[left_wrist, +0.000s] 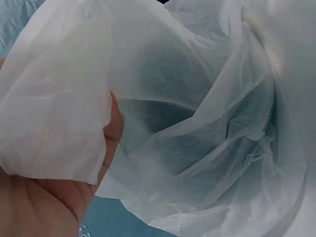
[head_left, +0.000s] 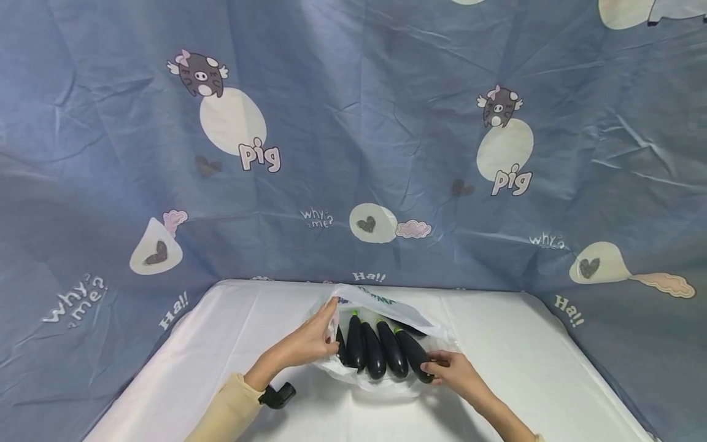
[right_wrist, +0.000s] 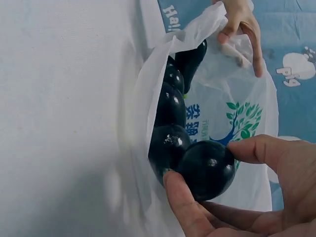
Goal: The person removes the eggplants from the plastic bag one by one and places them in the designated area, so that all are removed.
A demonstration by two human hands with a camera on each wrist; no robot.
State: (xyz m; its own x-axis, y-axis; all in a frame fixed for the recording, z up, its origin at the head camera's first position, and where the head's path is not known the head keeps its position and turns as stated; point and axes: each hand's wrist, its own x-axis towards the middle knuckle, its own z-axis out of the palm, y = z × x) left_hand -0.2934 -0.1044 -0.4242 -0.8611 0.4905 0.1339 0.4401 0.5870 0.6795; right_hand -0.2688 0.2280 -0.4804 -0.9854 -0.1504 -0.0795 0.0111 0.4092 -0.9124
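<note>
Nearest the head camera, the left sleeve and a black strap lie on the white table. The left hand pinches the left edge of the plastic bag, holding its mouth up and open; the left wrist view shows film draped over the thumb. Five aubergines lie side by side inside the bag mouth at the table's middle, green stems pointing far. The right hand grips the rightmost aubergine by its near end, thumb and forefinger curled around it.

Judgement: the step in hand is handling the aubergine at the bag mouth; whether it goes in or comes out cannot be told. The next move calls for the mouth kept wide and the thin film spared from snagging.
</note>
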